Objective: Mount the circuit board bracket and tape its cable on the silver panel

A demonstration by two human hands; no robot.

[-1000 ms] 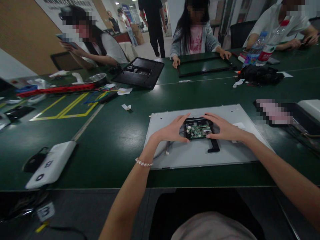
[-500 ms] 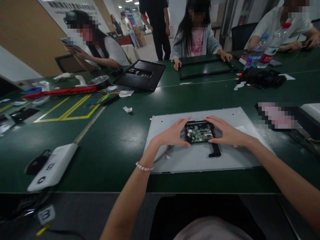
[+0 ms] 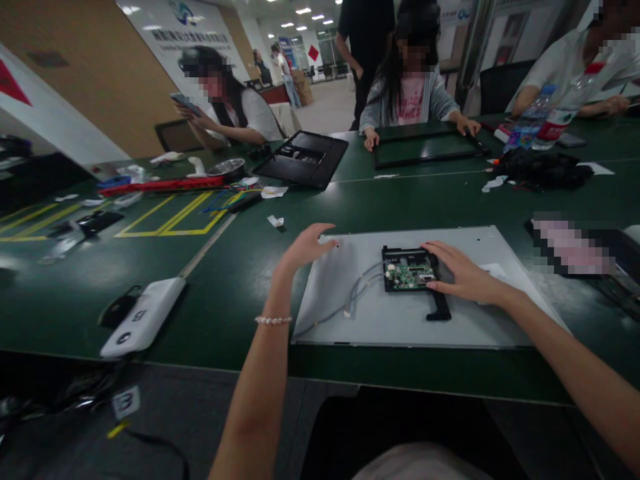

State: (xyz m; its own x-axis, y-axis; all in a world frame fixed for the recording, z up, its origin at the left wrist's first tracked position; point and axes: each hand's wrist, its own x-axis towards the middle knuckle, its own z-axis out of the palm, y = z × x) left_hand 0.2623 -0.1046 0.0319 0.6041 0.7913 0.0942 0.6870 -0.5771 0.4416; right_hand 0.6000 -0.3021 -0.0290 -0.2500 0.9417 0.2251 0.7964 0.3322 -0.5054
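A grey metal panel (image 3: 400, 320) lies flat on the green table in front of me. On it sits a black tray with a green circuit board (image 3: 409, 273), and grey cables (image 3: 357, 293) trail off to its left. My right hand (image 3: 463, 273) rests against the board's right edge, fingers curved round it. My left hand (image 3: 305, 248) hovers open over the panel's far left corner, away from the board, holding nothing.
A white device (image 3: 143, 319) lies at the near left. Farther off are a black back cover (image 3: 305, 157), a black frame (image 3: 425, 147) under another person's hands, water bottles (image 3: 543, 120), a black bundle (image 3: 543, 170) and coloured wires (image 3: 225, 197). Other people sit opposite.
My left hand has let go of the board and moved up and left, opening. The right hand stays at the board's right edge. The view has shifted left.
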